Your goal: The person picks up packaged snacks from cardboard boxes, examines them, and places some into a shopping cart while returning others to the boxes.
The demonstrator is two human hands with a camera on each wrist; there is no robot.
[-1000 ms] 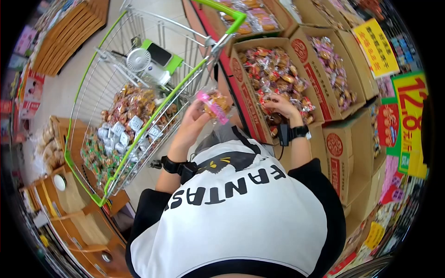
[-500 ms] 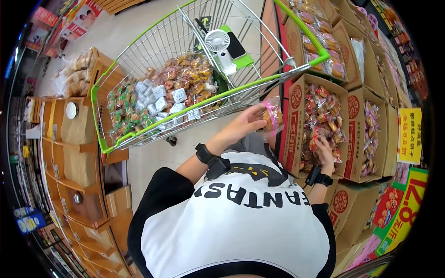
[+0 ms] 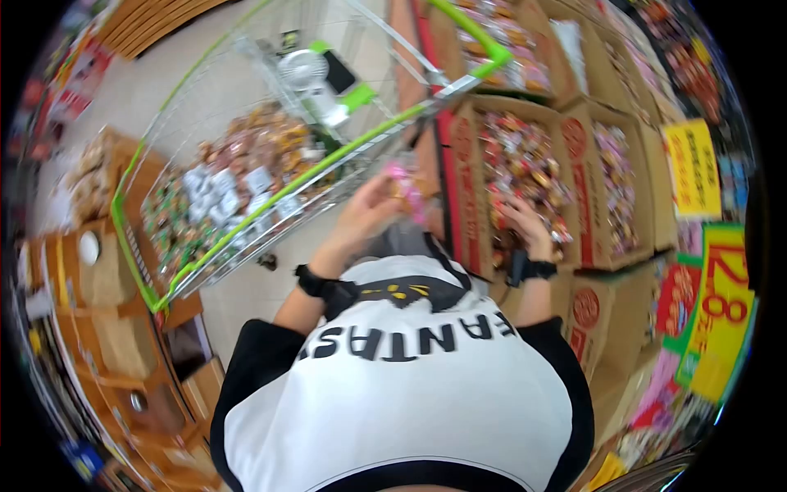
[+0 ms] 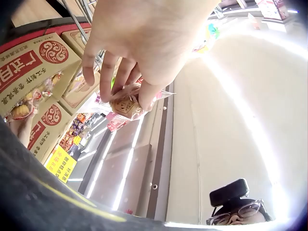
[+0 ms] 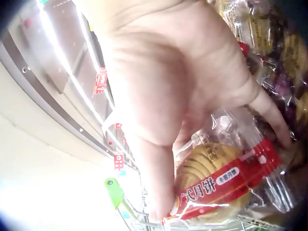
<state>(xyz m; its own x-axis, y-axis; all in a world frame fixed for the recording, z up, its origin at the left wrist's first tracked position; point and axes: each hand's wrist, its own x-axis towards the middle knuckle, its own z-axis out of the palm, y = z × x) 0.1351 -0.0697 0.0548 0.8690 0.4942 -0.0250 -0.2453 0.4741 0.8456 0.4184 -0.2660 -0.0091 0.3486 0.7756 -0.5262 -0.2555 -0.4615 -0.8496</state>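
Observation:
In the head view my left hand holds a wrapped round pastry with a pink band beside the cart's edge. The left wrist view shows the thumb and fingers of that hand pinching the clear and pink wrapper around the brown pastry. My right hand is down in an open carton of wrapped pastries. Close up in the right wrist view, the thumb and fingers of this hand grip a yellowish pastry in clear wrap with a red band.
A green-edged wire cart stands at the left, holding bagged goods, a small white fan and a phone. More cartons line the right, beside yellow price signs. Wooden shelving is at the lower left.
In the head view the scene swung right, then back left. The left hand still holds the pink-banded pastry, and the right hand remains in the same carton.

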